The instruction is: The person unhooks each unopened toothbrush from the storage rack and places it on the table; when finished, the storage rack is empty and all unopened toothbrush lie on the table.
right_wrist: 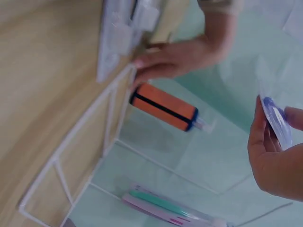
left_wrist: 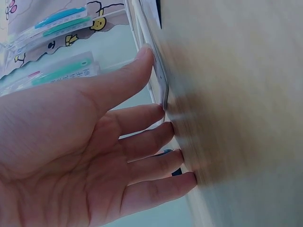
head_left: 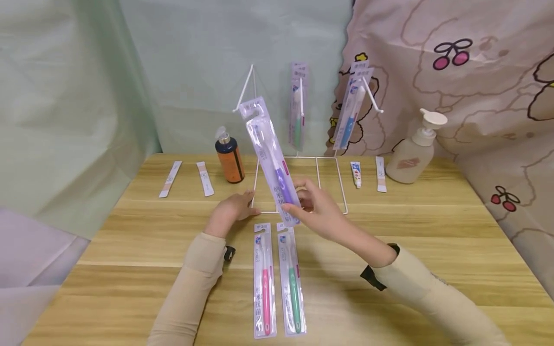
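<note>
Right hand pinched the lower end of the purple toothbrush pack, tilted up with its hanger hole toward the left hook of the white wire rack; grip low, probably to leave the top free. Left hand lay flat, fingers straight and holding nothing, fingertips against the rack's base frame, apparently steadying it. Both forearms reached forward over the wooden table. Pink pack and green pack lay side by side just in front of the hands. Orange bottle stood left of the rack.
</note>
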The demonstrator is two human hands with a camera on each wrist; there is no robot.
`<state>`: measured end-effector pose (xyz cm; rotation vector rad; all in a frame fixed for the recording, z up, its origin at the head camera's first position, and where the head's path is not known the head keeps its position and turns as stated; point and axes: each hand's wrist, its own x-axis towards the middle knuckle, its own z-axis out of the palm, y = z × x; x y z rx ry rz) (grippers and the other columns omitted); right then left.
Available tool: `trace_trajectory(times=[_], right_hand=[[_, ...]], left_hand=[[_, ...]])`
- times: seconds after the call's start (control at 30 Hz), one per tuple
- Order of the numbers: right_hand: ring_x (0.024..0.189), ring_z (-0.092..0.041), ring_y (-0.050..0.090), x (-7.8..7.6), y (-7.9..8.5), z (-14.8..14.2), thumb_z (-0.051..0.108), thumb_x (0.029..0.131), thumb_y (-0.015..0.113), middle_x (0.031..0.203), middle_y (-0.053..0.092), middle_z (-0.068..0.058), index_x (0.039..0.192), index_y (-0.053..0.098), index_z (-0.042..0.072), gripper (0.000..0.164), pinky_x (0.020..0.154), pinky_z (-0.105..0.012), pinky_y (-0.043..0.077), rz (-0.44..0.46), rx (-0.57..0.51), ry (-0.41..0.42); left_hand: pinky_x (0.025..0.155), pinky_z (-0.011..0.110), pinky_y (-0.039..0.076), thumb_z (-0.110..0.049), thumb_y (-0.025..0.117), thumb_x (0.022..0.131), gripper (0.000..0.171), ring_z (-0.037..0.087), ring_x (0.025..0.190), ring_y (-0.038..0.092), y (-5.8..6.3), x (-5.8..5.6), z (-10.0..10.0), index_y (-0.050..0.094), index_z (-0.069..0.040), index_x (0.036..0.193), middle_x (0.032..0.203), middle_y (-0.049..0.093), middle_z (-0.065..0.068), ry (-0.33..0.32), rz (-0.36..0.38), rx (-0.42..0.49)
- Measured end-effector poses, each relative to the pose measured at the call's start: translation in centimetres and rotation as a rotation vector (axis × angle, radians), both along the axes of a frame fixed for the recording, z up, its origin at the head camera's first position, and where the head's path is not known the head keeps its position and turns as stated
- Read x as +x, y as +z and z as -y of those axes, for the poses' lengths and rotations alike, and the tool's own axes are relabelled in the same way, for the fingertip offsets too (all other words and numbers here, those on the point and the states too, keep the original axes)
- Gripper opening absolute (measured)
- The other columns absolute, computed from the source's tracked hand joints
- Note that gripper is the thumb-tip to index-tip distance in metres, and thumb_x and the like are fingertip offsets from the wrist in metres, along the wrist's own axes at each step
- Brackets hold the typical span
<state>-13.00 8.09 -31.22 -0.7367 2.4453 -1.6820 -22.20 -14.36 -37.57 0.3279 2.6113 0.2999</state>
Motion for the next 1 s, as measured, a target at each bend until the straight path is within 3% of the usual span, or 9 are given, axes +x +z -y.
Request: trace_trajectory(times=[0.17, 0.37, 0.57, 1.0], right_hand=[[0.091, -0.030, 0.067, 1.2, -0.9, -1.9, 0.002, 0.090, 0.059, 0.108, 0.064, -0.026, 0.115, 0.040, -0.003, 0.033, 0.073, -0.028, 0.057, 0.051, 0.045, 0.063], [0.095, -0.035, 0.066, 3.2, -2.1, -4.1, 0.005, 0.089, 0.061, 0.114, 0.061, -0.028, 0.115, 0.037, -0.003, 0.036, 0.072, -0.033, 0.058, 0.271, 0.065, 0.101], [0.092, -0.032, 0.066, 5.7, -4.4, -6.2, 0.011, 0.087, 0.064, 0.111, 0.061, -0.027, 0.114, 0.038, -0.005, 0.040, 0.071, -0.034, 0.058, 0.444, 0.046, 0.112], [0.081, -0.023, 0.065, 10.1, -8.5, -9.1, 0.015, 0.089, 0.063, 0.092, 0.062, -0.009, 0.107, 0.037, -0.003, 0.037, 0.070, -0.039, 0.058, 0.760, -0.057, 0.106]], left_hand=[[0.111, 0.052, 0.024, -0.038, 0.049, 0.096, 0.070, 0.041, 0.137, 0.022, 0.1, -0.1, -0.1, 0.017, -0.005, 0.149, 0.153, 0.016, 0.019, -0.005, -0.003, -0.008], [0.111, 0.053, 0.024, -0.038, 0.049, 0.096, 0.071, 0.041, 0.137, 0.023, 0.1, -0.4, 0.1, 0.016, -0.007, 0.149, 0.154, 0.015, 0.017, 0.003, -0.007, -0.019], [0.111, 0.052, 0.024, -0.038, 0.049, 0.096, 0.071, 0.041, 0.137, 0.022, -0.1, -0.4, 0.0, 0.016, -0.006, 0.149, 0.154, 0.014, 0.018, -0.005, -0.002, -0.021], [0.112, 0.051, 0.023, -0.038, 0.049, 0.096, 0.070, 0.040, 0.137, 0.022, -0.1, -0.3, -0.2, 0.017, -0.005, 0.149, 0.154, 0.014, 0.017, -0.008, 0.006, -0.022]])
